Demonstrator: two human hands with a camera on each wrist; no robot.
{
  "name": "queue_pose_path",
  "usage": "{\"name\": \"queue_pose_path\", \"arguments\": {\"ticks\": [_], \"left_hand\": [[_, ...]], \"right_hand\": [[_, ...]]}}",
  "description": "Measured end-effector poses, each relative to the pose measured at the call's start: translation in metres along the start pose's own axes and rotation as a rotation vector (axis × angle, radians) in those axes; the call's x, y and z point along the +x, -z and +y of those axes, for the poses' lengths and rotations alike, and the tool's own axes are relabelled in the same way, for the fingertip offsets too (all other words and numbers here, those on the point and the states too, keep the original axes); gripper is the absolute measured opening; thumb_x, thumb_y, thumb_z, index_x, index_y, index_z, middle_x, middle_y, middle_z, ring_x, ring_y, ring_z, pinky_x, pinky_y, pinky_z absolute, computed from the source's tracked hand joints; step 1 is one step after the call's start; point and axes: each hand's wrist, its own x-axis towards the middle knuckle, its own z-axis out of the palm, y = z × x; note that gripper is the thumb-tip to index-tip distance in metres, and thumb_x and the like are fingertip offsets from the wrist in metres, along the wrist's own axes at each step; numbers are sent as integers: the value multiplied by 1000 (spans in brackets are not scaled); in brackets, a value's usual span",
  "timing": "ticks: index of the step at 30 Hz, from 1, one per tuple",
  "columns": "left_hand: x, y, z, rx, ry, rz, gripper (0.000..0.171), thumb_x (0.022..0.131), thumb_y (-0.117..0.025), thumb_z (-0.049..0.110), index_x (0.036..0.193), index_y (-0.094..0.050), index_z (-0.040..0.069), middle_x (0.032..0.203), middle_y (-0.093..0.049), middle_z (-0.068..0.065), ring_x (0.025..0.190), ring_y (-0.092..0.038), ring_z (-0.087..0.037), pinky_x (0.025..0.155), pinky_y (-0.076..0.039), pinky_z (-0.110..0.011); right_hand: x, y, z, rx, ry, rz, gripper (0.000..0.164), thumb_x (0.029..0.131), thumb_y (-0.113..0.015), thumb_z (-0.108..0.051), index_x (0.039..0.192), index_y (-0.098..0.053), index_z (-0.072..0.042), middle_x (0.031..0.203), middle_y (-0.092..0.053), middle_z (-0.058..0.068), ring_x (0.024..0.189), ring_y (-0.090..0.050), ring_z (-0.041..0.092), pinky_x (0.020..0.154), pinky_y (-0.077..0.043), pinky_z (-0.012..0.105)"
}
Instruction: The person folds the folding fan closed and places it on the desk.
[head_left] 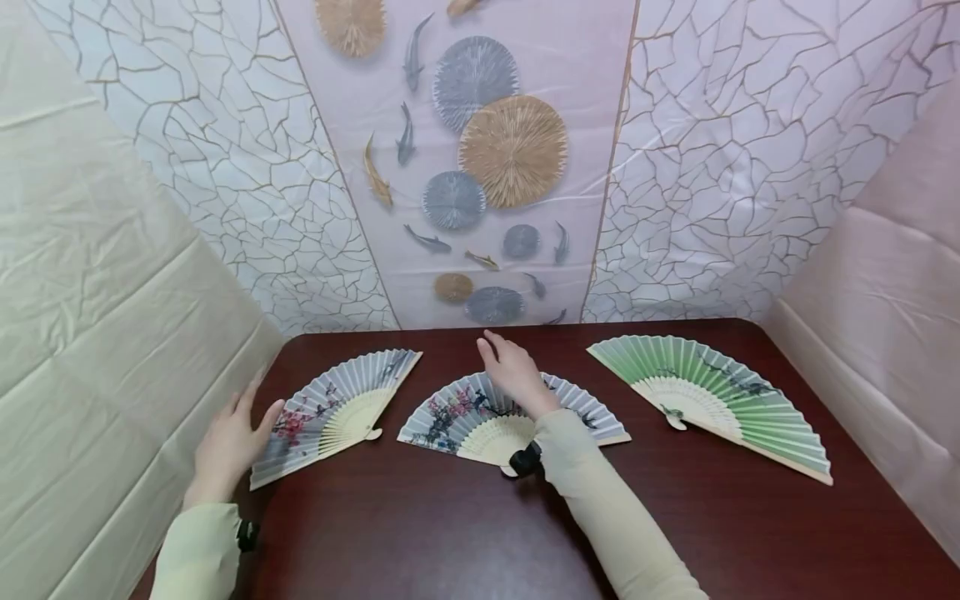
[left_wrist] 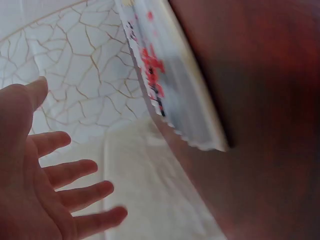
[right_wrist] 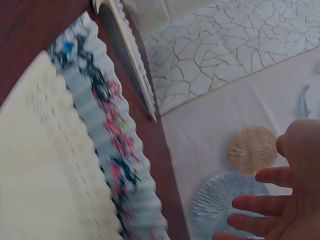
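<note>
Three spread folding fans lie on the dark table. The left fan [head_left: 341, 408] is grey-white with pink blossoms; my left hand [head_left: 231, 446] hovers at its left end, fingers extended and holding nothing. In the left wrist view that hand [left_wrist: 55, 185] is spread apart from the fan [left_wrist: 175, 85]. Above the middle fan [head_left: 450, 408], printed with pink flowers and dark leaves, is my right hand [head_left: 513, 375], its forearm covering part of the fan. The right wrist view shows this hand [right_wrist: 280, 195] with loosely extended fingers, clear of the fan [right_wrist: 112, 130]. A green fan [head_left: 720, 400] lies at the right.
The dark red-brown table [head_left: 390, 533] has its far edge against a patterned cloth backdrop [head_left: 480, 250] with lily pads and fish. Pale cloth panels [head_left: 112, 333] flank the table on both sides. A black strap [head_left: 525, 458] is on the right wrist.
</note>
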Motion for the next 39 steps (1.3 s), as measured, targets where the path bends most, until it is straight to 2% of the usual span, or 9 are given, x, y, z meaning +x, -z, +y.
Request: {"name": "queue_pose_path", "arguments": {"ticks": [9,16,23,25,28,30,32,35,39], "left_hand": [[-12,-8,-30,-62,55,-40,76,105,-42,50,154,-26,-5,141,-36,-46,125,-39,-64,100,-37,-72],[-16,-6,-39,-120,110,-79,69,105,-46,41,147,-34,-13,138,-41,-44,125,-41,-62,102,-37,-68],[-14,-6,-40,-148,128,-105,67,105,-46,38,139,-40,-19,130,-52,-41,121,-47,-59,100,-41,-65],[-14,-6,-41,-158,134,-113,66,105,-46,38,137,-41,-20,127,-54,-41,114,-53,-57,96,-44,-64],[-15,-6,-42,-193,153,-143,67,106,-46,39,136,-41,-21,124,-56,-41,92,-67,-44,87,-52,-56],[-16,-6,-43,-224,172,-166,68,106,-45,40,136,-40,-20,123,-56,-42,76,-69,-33,76,-56,-48],[-16,-7,-43,-266,193,-187,68,106,-45,40,137,-40,-20,125,-54,-43,71,-69,-26,69,-58,-41],[-15,-9,-42,-315,219,-205,67,106,-45,40,137,-40,-20,126,-52,-44,74,-70,-25,63,-60,-35],[-13,-12,-40,-356,238,-214,66,106,-46,38,136,-40,-20,123,-52,-43,84,-69,-30,65,-62,-35]], "right_hand": [[0,-38,-11,61,-31,16,52,110,-38,-41,145,-53,-6,128,-66,16,116,-63,32,101,-50,47],[-5,-70,-32,186,-115,-16,48,108,-44,-38,135,-62,-2,119,-69,14,108,-66,30,95,-53,45],[-8,-95,-45,333,-159,-68,41,105,-54,-34,126,-66,-1,91,-73,9,75,-67,16,76,-56,33],[-10,-101,-48,388,-182,-87,43,104,-57,-34,128,-64,1,93,-73,10,74,-67,16,73,-56,30],[-12,-110,-53,448,-214,-95,47,101,-62,-34,128,-63,5,95,-74,13,77,-70,19,70,-58,29],[-12,-116,-55,476,-239,-93,48,100,-65,-32,128,-62,6,94,-74,12,79,-72,21,68,-59,28],[-11,-121,-57,483,-260,-84,45,99,-66,-30,126,-63,7,90,-73,11,78,-73,20,67,-60,28],[-8,-126,-61,438,-279,-54,42,98,-67,-29,123,-65,5,85,-72,6,73,-72,17,65,-59,26],[-4,-129,-66,401,-272,-33,39,97,-68,-27,120,-66,4,78,-71,7,67,-71,17,60,-58,25]]}}
